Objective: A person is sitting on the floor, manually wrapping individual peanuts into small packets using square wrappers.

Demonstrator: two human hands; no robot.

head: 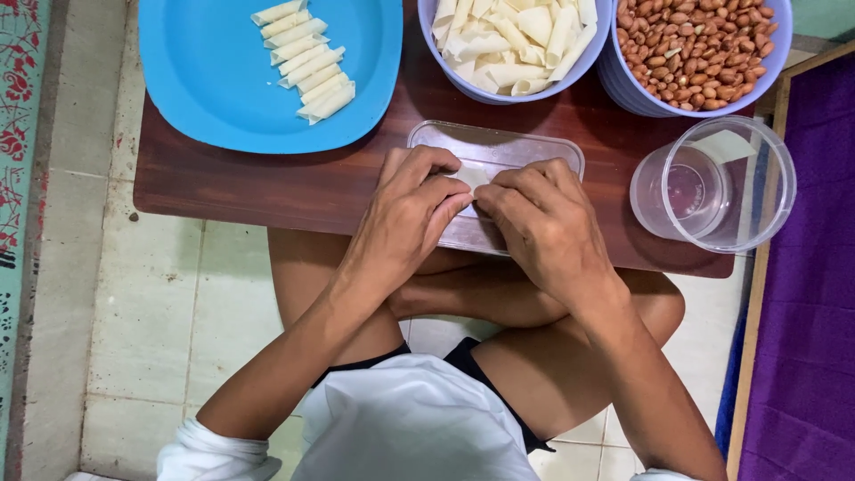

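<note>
The fingers of the left hand (405, 214) and right hand (543, 223) curl tight and meet, pinching a small pale wrapper (474, 178), thin and soft, over a clear flat plastic lid (499, 147) on the dark wooden desk (267, 183). Behind sit a smooth blue plate (205, 80) with neat rolled pieces (307, 62), a lilac bowl of wrappers (512, 40), a bowl of peanuts (695, 49), and a clear round container (717, 183).

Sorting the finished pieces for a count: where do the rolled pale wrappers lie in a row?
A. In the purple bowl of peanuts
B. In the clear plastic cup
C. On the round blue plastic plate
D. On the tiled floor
C: the rolled pale wrappers lie side by side on the round blue plastic plate, at the low brown table's far left.
</note>
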